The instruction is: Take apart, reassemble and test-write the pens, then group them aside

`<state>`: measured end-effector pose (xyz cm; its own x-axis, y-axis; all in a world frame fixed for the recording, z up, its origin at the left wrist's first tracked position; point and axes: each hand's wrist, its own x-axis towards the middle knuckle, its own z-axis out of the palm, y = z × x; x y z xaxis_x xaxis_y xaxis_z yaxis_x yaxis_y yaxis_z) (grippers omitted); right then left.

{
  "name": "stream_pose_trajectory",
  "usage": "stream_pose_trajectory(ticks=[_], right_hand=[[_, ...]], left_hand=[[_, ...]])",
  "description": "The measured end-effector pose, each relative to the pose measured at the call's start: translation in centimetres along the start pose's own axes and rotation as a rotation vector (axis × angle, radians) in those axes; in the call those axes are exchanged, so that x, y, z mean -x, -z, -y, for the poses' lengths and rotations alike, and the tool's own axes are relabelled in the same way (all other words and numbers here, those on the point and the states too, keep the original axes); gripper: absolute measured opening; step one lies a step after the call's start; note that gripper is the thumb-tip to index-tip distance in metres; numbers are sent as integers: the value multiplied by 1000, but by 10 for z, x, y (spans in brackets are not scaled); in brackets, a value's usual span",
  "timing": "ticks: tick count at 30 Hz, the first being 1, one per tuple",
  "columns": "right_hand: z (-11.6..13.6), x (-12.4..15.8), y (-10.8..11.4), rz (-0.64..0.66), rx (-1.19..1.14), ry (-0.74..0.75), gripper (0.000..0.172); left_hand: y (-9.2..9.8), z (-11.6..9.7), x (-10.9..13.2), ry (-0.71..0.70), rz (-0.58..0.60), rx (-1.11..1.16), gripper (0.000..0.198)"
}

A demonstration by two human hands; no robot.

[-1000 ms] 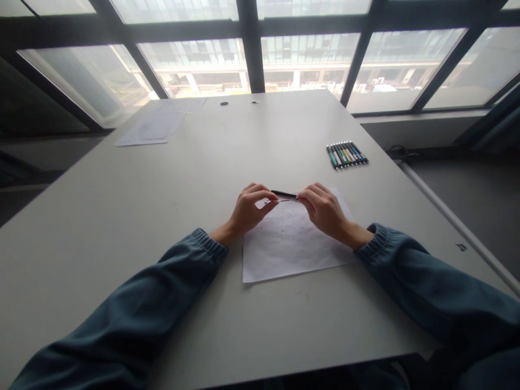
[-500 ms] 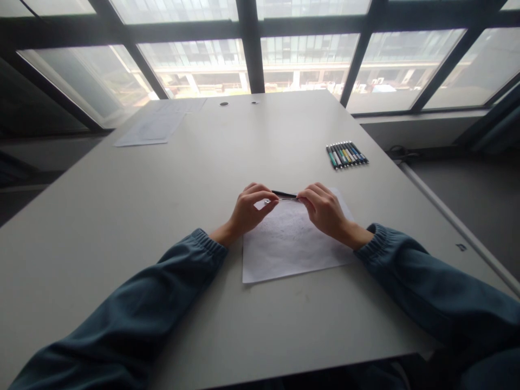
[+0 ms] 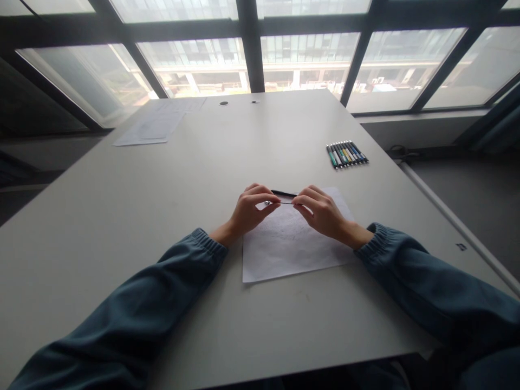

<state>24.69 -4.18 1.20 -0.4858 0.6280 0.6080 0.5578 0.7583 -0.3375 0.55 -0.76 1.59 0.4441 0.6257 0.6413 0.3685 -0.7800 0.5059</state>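
Note:
A thin dark pen refill (image 3: 286,203) stretches level between my two hands, above the upper part of a white paper sheet (image 3: 280,254). My left hand (image 3: 252,207) pinches one end between thumb and fingers. The other end is pinched in my right hand (image 3: 323,210), whose fingers hide its tip. Just behind the refill is a black pen barrel (image 3: 284,193), its ends partly covered by my fingers. A small silvery piece (image 3: 267,203) shows within the curl of my left hand; it is too small to make out.
Several pens (image 3: 347,155) lie side by side in a row at the right of the white table (image 3: 122,227). Other paper sheets (image 3: 150,124) rest at the far left. Two small round table fittings are near the far edge, before the windows.
My right fingers have shifted slightly left and closer along the refill, which now sits a little lower and nearer to me. My left hand has barely moved.

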Motion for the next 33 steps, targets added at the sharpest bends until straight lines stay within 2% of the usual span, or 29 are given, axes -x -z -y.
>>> stream_pose_trajectory(ticks=[5,13,18,23,33], right_hand=[[0,0,0,22,-39,50,14],[0,0,1,-5,36,-23,15],[1,-1,1,33,52,-3,19],[2,-1,1,76,51,11,21],[0,0,-1,59,47,13,22]], left_hand=[[-1,2,1,-8,55,-6,15],[0,2,1,-10,-24,4,12],[0,3,1,-24,42,15,13],[-1,1,0,-37,59,26,12],[0,3,1,-55,75,59,13]])
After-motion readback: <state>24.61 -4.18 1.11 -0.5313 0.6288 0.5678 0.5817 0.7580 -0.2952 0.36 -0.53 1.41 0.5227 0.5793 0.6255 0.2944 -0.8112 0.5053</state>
